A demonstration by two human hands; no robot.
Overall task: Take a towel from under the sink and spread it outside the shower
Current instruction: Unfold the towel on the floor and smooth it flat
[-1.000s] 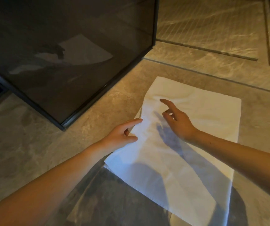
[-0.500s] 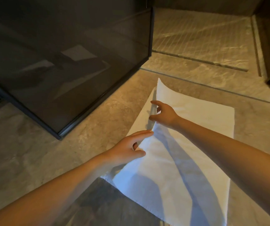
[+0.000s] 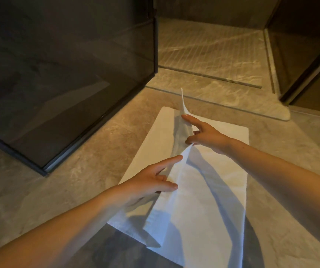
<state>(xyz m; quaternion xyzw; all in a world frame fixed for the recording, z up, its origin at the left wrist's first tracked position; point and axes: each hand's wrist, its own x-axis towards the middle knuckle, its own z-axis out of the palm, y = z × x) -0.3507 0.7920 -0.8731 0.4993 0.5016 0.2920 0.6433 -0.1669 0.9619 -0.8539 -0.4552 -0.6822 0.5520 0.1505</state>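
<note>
**Two Layers of the Towel (image 3: 209, 200) Are Held Apart Outside the Shower (image 3: 213, 47)**

The raised edge of the upper layer is pinched between the thumb and forefinger of the left hand (image 3: 149, 180). Further along the same edge the cloth is pinched by the right hand (image 3: 208, 134), the forefinger stretched along the fold, the thumb under it. The towel is laid on the floor (image 3: 39, 190), near the glass door (image 3: 68, 74) and just before the sill (image 3: 242, 101) of the shower. Its lower layer is flat; the upper one is lifted like a ridge.

If the edge is released too early, the layer may fall back folded or creased. If it is pulled too strongly, the whole towel may be dragged over the smooth stone, away from the entry.

The towel is thin, white and soft, with a woven band at the near hem. The floor is matt, veined beige stone; the door is dark glass in a black frame; the shower is finely grooved.
</note>
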